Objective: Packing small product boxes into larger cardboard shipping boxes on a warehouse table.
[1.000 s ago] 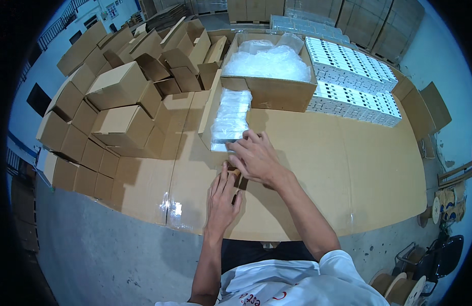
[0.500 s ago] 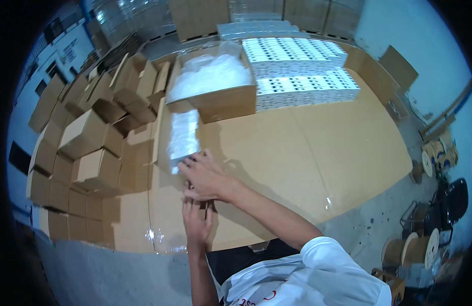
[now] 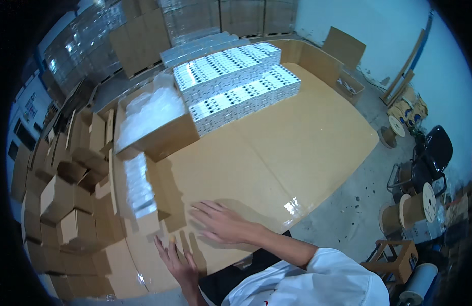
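Note:
A long, narrow cardboard carton (image 3: 148,223) lies on the cardboard-covered table (image 3: 277,158) at the left. Inside it is a row of packs in shiny clear plastic (image 3: 139,181). My right hand (image 3: 218,222) is to the right of the carton's near end, palm down over the table, fingers stretched out and holding nothing. Close to the carton's near end, my left hand (image 3: 178,261) has its fingers spread, with nothing in them.
Beyond the carton stands a larger box (image 3: 169,137) full of clear plastic bags (image 3: 153,112). White printed boxes (image 3: 241,97) are stacked in rows beside it. Open cardboard cartons (image 3: 72,204) pile up at the left. A black chair (image 3: 432,153) and cable spools (image 3: 417,206) stand at right.
Both hands have come away from the carton's near end and their fingers have spread. The view has turned, so the table's things appear further left.

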The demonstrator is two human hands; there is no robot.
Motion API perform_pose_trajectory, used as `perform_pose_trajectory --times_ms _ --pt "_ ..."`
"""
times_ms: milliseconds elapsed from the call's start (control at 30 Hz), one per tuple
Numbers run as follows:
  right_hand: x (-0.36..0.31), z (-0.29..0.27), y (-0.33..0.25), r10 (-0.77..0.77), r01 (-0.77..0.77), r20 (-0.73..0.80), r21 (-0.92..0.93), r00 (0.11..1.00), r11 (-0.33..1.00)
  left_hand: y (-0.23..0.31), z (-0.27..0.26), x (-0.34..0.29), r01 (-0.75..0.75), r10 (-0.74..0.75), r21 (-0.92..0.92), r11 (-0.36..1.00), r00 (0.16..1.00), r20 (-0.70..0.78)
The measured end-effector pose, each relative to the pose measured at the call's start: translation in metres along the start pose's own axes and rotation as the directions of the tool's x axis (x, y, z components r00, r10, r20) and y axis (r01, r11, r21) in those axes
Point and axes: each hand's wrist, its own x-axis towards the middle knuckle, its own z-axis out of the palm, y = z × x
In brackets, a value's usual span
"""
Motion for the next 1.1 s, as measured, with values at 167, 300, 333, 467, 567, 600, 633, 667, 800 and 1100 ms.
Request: perform_pose_trajectory --times_ms 167,300,333,467,567,600,633,667,800,1100 --pt "-0.073 -0.095 0.111 0.092 -0.093 -0.016 -0.215 0.996 0.972 0.059 0.035 0.007 -0.184 0.171 0.024 0.983 0.949 0.266" --pt "-0.069 -0.156 0.187 0.078 -0.092 -0.069 -0.237 0.995 0.967 0.076 0.047 0.031 -0.26 0.25 0.005 0.965 0.934 0.255" --pt "-0.056 -0.175 0.219 0.149 -0.168 -0.108 -0.198 0.983 0.966 0.079 0.044 0.03 -0.214 0.199 0.017 0.977 0.933 0.298" --pt "0.04 -0.295 0.364 0.027 -0.259 -0.535 -0.363 0.845 0.895 0.079 0.075 0.04 -0.319 0.284 0.079 0.944 0.913 0.293" --pt "0.108 -0.358 0.439 -0.012 -0.292 -0.683 -0.327 0.73 0.899 0.085 0.096 0.049 -0.4 0.371 0.088 0.913 0.898 0.235" --pt "0.125 -0.371 0.46 0.029 -0.347 -0.692 -0.324 0.721 0.88 0.087 0.099 0.052 -0.401 0.385 0.047 0.915 0.902 0.197" --pt "0.137 -0.381 0.476 0.027 -0.351 -0.702 -0.322 0.711 0.879 0.084 0.101 0.052 -0.413 0.397 0.049 0.909 0.897 0.195" --pt "0.148 -0.39 0.49 0.031 -0.415 -0.726 -0.358 0.687 0.837 0.08 0.103 0.05 -0.351 0.311 0.093 0.932 0.904 0.292" --pt "0.177 -0.397 0.524 0.152 -0.524 -0.667 -0.401 0.729 0.751 0.108 0.082 0.067 -0.291 0.193 0.146 0.945 0.862 0.468" --pt "0.185 -0.397 0.532 0.052 -0.502 -0.61 -0.597 0.791 0.626 0.063 0.11 0.057 -0.372 0.289 0.196 0.907 0.89 0.351"
